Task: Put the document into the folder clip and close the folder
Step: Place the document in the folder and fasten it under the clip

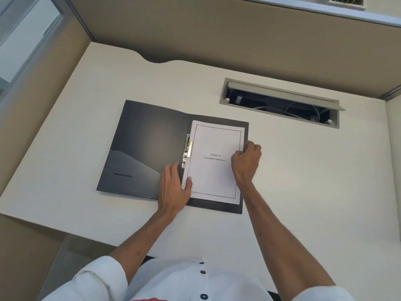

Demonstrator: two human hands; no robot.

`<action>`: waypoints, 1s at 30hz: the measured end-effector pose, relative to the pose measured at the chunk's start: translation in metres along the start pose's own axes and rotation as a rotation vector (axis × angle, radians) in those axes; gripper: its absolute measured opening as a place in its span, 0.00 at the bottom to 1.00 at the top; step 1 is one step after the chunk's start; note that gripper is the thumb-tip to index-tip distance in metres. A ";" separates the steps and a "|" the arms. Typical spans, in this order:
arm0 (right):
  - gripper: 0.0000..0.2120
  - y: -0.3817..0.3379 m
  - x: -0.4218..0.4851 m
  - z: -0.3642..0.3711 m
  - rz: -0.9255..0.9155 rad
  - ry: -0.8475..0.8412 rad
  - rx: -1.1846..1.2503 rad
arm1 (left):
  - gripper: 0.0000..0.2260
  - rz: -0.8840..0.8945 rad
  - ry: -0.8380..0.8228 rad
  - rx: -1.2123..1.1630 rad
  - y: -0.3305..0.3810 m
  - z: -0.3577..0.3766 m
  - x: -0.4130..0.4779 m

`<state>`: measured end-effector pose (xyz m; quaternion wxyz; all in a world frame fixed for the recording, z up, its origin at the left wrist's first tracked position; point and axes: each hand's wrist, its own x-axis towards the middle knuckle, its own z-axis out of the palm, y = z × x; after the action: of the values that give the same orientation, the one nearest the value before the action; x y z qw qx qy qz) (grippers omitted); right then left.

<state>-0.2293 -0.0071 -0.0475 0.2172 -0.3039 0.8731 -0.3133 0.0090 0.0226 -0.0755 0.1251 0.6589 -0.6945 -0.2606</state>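
Two hands over an open dark folder (149, 146) on a pale tabletop (86, 88). At the far left, the inside of the front cover, lying flat, with a slanted pocket in its lower part. Next, the left hand (174, 187), palm down across the spine near the bottom, fingers (172, 170) stretched out and released, gripping nothing; thumb resting on the lower left corner of the document. Just above this hand, a metal clip (187, 149) along the spine, touching the left edge of the paper; whether pressed down or raised, impossible to tell. Then the white document (213, 164), lying on the right half of the folder, slightly tilted, with a thin border and small printed words in the middle. At its right edge, the right hand (246, 160), fingers curled and clenched on the paper margin. Farther right and behind, an open cable slot (280, 102) in the tabletop, wires inside. Below, white sleeves and a buttoned white shirt (195, 281).
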 end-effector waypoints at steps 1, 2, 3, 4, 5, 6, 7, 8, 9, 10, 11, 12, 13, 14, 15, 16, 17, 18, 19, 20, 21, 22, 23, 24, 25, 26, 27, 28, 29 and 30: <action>0.20 0.008 -0.007 -0.002 0.038 0.007 -0.002 | 0.27 -0.036 0.009 -0.003 0.002 0.000 -0.001; 0.20 0.014 -0.013 -0.005 0.064 0.002 -0.008 | 0.25 -0.061 0.011 -0.008 0.003 0.000 -0.002; 0.20 0.019 -0.017 -0.006 0.076 -0.015 -0.017 | 0.23 -0.074 0.008 -0.011 0.004 0.000 -0.003; 0.19 0.021 -0.019 -0.008 0.074 -0.039 -0.026 | 0.22 -0.076 0.003 -0.012 0.004 0.000 -0.005; 0.19 0.023 -0.021 -0.008 0.063 -0.064 -0.037 | 0.21 -0.073 -0.004 -0.012 0.004 0.001 -0.007; 0.18 0.023 -0.023 -0.009 0.050 -0.086 -0.052 | 0.21 -0.067 -0.011 -0.014 0.005 0.001 -0.009; 0.18 0.023 -0.024 -0.009 0.042 -0.101 -0.066 | 0.21 -0.063 -0.017 -0.018 0.006 0.002 -0.012; 0.18 0.021 -0.025 -0.010 0.039 -0.110 -0.075 | 0.21 -0.058 -0.022 -0.020 0.007 0.002 -0.014; 0.19 0.020 -0.025 -0.010 0.041 -0.116 -0.082 | 0.21 -0.051 -0.026 -0.018 0.008 0.002 -0.016; 0.19 0.018 -0.026 -0.010 0.042 -0.121 -0.090 | 0.20 -0.042 -0.033 -0.013 0.008 0.002 -0.017; 0.19 0.017 -0.026 -0.010 0.042 -0.127 -0.102 | 0.20 -0.034 -0.040 -0.008 0.008 0.002 -0.018; 0.19 0.015 -0.026 -0.010 0.041 -0.132 -0.115 | 0.20 -0.025 -0.047 -0.003 0.008 0.002 -0.019; 0.18 0.015 -0.026 -0.011 0.041 -0.137 -0.127 | 0.20 -0.017 -0.053 0.001 0.008 0.002 -0.020; 0.18 0.014 -0.026 -0.011 0.042 -0.141 -0.135 | 0.21 -0.007 -0.058 0.008 0.008 0.002 -0.021; 0.17 0.013 -0.026 -0.010 0.041 -0.145 -0.139 | 0.21 0.005 -0.064 0.020 0.008 0.001 -0.022; 0.17 0.013 -0.027 -0.010 0.039 -0.148 -0.141 | 0.22 0.021 -0.071 0.038 0.007 0.001 -0.023; 0.18 0.012 -0.027 -0.010 0.037 -0.150 -0.141 | 0.23 0.037 -0.079 0.059 0.007 0.001 -0.024; 0.18 0.011 -0.028 -0.010 0.038 -0.150 -0.141 | 0.23 0.052 -0.087 0.080 0.007 0.000 -0.025; 0.18 0.011 -0.028 -0.010 0.040 -0.149 -0.142 | 0.24 0.064 -0.093 0.099 0.006 0.000 -0.025; 0.18 0.010 -0.028 -0.010 0.042 -0.148 -0.146 | 0.25 0.073 -0.098 0.120 0.005 0.000 -0.026; 0.18 0.010 -0.028 -0.009 0.044 -0.147 -0.151 | 0.25 0.081 -0.102 0.144 0.005 0.000 -0.026; 0.18 0.010 -0.028 -0.009 0.046 -0.149 -0.155 | 0.25 0.091 -0.105 0.170 0.004 0.000 -0.026; 0.18 0.010 -0.028 -0.009 0.047 -0.151 -0.159 | 0.25 0.100 -0.107 0.191 0.003 0.001 -0.026; 0.18 0.010 -0.028 -0.010 0.045 -0.153 -0.162 | 0.25 0.109 -0.107 0.205 0.002 0.001 -0.026; 0.19 0.010 -0.028 -0.010 0.042 -0.155 -0.165 | 0.25 0.116 -0.108 0.213 0.001 0.002 -0.026; 0.19 0.010 -0.028 -0.010 0.039 -0.157 -0.167 | 0.25 0.122 -0.107 0.220 0.000 0.002 -0.026; 0.19 0.010 -0.028 -0.010 0.037 -0.158 -0.167 | 0.26 0.126 -0.108 0.226 0.000 0.002 -0.026; 0.20 0.010 -0.028 -0.010 0.037 -0.159 -0.167 | 0.26 0.128 -0.109 0.230 -0.001 0.003 -0.025; 0.20 0.009 -0.028 -0.010 0.037 -0.160 -0.168 | 0.26 0.131 -0.110 0.230 -0.001 0.003 -0.025; 0.20 0.009 -0.028 -0.010 0.038 -0.163 -0.168 | 0.26 0.133 -0.110 0.229 -0.002 0.003 -0.025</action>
<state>-0.2188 0.0215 -0.0411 0.2672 -0.3288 0.8814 -0.2091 0.0114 0.0474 -0.0746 0.0282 0.6061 -0.7676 -0.2066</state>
